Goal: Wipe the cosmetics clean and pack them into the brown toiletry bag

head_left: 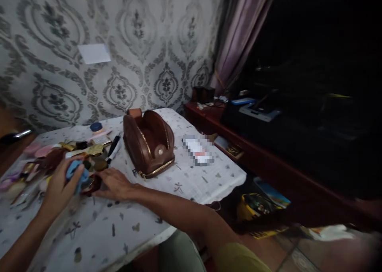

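Note:
My left hand is closed around a crumpled light-blue cloth at the left of the table. Just right of it, my right hand has its thumb and fingers on either side of a dark red, round, shiny item, partly hidden by both hands. A pile of makeup, with tubes, brushes and compacts, lies about the left hand. Beyond my right hand stands a brown leather bag, unzipped and gaping, with a gold zipper and a round snap; its inside looks dark.
A patterned white cloth covers the table. A blurred-out flat item lies right of the bag. A blue-lidded jar stands behind the makeup. To the right are a dark red cabinet and a yellow bag below.

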### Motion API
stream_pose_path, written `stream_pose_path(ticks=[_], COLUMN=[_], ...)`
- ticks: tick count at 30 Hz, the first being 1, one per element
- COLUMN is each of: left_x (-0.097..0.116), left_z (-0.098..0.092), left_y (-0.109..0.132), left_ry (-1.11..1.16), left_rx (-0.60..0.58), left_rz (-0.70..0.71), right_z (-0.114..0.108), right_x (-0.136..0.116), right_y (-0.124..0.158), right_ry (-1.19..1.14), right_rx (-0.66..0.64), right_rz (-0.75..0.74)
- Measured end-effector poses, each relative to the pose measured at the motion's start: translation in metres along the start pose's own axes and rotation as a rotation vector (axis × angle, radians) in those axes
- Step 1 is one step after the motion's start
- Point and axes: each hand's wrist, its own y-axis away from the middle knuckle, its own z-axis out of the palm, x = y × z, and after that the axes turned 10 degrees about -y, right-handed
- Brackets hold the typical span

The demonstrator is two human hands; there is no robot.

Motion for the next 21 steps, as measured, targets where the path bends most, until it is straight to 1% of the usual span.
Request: stream_pose_path(ticks=[1, 3, 6, 9, 11, 14, 17, 21], left_x=[-0.001, -0.004, -0.009, -0.011, -0.010, -0.009, -0.004, 0.018], left_z=[0.009, 0.024, 0.036, 0.037, 0.037, 0.038, 0.038, 0.030], left_y=[0.005, 0.017, 0.027, 0.028, 0.027, 0.027, 0.030, 0.035], left_ry=[0.003, -0.072, -0.172, -0.259, -0.293, -0.271, -0.156, 0.037], left_rx=[-0.064, -0.116, -0.053, 0.014, 0.051, 0.078, 0.083, 0.071], left_rz=[0.076, 0.195, 0.280, 0.355, 0.370, 0.316, 0.182, 0.022], right_z=[0.001, 0.002, 0.005, 0.007, 0.007, 0.007, 0.006, 0.003], right_x=[0.001, 0.004, 0.007, 0.010, 0.011, 0.010, 0.005, 0.001], right_y=[-0.001, -0.002, -0.004, -0.005, -0.006, -0.005, -0.003, -0.003], right_ry=[0.028, 0.086, 0.154, 0.175, 0.171, 0.173, 0.179, 0.123], right_rx=[-0.003, -0.020, -0.047, -0.052, -0.042, -0.037, -0.049, -0.071], right_rz=[0.002, 0.006, -0.007, -0.023, -0.038, -0.040, -0.025, -0.049])
